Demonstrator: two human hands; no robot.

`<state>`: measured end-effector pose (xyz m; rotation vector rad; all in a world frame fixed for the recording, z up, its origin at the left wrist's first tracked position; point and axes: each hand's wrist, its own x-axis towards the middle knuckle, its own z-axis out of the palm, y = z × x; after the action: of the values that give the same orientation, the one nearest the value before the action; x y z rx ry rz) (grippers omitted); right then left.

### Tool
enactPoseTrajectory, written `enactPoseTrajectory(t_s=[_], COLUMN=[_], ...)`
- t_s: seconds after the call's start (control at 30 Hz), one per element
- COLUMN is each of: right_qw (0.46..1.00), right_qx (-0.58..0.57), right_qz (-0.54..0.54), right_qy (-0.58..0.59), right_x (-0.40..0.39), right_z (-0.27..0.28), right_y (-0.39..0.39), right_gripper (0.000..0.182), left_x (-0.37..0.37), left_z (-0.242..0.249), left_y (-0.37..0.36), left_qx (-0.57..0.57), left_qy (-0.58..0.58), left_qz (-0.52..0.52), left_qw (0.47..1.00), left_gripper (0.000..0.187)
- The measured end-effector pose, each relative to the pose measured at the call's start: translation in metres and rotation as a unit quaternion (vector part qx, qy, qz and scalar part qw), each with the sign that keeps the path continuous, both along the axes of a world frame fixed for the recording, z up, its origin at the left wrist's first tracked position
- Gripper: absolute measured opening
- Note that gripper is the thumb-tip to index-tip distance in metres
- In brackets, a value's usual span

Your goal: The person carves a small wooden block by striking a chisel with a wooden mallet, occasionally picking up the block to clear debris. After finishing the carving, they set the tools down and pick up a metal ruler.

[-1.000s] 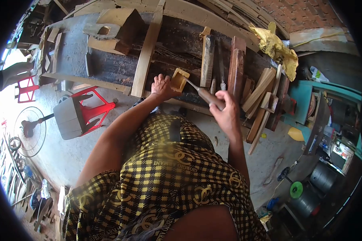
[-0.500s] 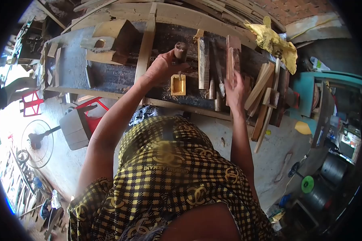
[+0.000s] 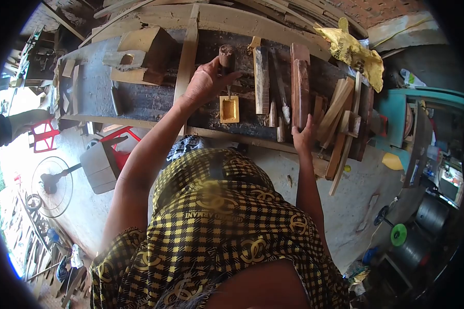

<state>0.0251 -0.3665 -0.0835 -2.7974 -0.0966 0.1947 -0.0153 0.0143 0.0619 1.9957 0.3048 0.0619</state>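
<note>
My left hand (image 3: 203, 82) is closed round the thick wooden handle of a chisel (image 3: 226, 61), held upright with my thumb stretched along it. Its blade points down at the far edge of a small hollowed wooden block (image 3: 229, 109) on the dark workbench (image 3: 149, 105). My right hand (image 3: 304, 138) grips the near end of a reddish-brown wooden bar (image 3: 300, 90), fingers and thumb on either side. Left of that bar lie a pale wood strip (image 3: 262, 80) and several wooden-handled tools (image 3: 280, 129).
Loose wood sticks (image 3: 340, 116) are heaped at the bench's right end, below a yellow bag (image 3: 348, 49). At the left stand a large wood block (image 3: 144, 51) and a tool with a dark handle (image 3: 116, 98). A fan (image 3: 50, 180) and grey stool (image 3: 99, 165) stand on the floor.
My right hand has slid toward me, from the middle of the reddish bar to its near end. The left hand and chisel have moved slightly away from me.
</note>
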Motion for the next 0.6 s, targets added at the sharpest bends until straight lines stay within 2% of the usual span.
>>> enactPoseTrajectory(t_s=[0.13,0.2,0.3,0.43,0.5,0.53,0.6], right_qw=[0.999,0.999,0.999,0.997,0.986,0.987,0.951], right_qx=[-0.009,0.000,0.023,0.065,0.165,0.162,0.284], right_qz=[0.013,-0.011,-0.040,-0.027,-0.010,-0.007,-0.084], right_qy=[-0.042,-0.034,0.002,0.021,0.003,0.004,0.088], right_x=[0.002,0.005,0.020,0.037,0.043,0.038,0.028], right_z=[-0.010,-0.006,-0.012,-0.019,-0.029,-0.010,0.035], right_y=[-0.002,0.003,0.001,-0.011,-0.022,-0.012,0.010], right_gripper=[0.080,0.076,0.070,0.064,0.058,0.058,0.049], left_x=[0.003,0.003,0.004,0.002,0.003,0.002,0.004], left_z=[-0.005,-0.007,-0.018,-0.031,-0.024,-0.019,-0.007], left_y=[0.001,0.000,-0.005,-0.013,-0.015,-0.015,-0.015], left_qx=[-0.002,0.057,-0.008,0.012,0.032,0.052,0.019], left_qy=[-0.006,-0.049,-0.076,-0.097,-0.104,-0.106,-0.108], left_qz=[-0.001,-0.011,0.005,0.014,0.016,0.010,0.018], left_qw=[1.000,0.997,0.997,0.995,0.994,0.993,0.994], left_gripper=[0.038,0.037,0.037,0.036,0.036,0.036,0.037])
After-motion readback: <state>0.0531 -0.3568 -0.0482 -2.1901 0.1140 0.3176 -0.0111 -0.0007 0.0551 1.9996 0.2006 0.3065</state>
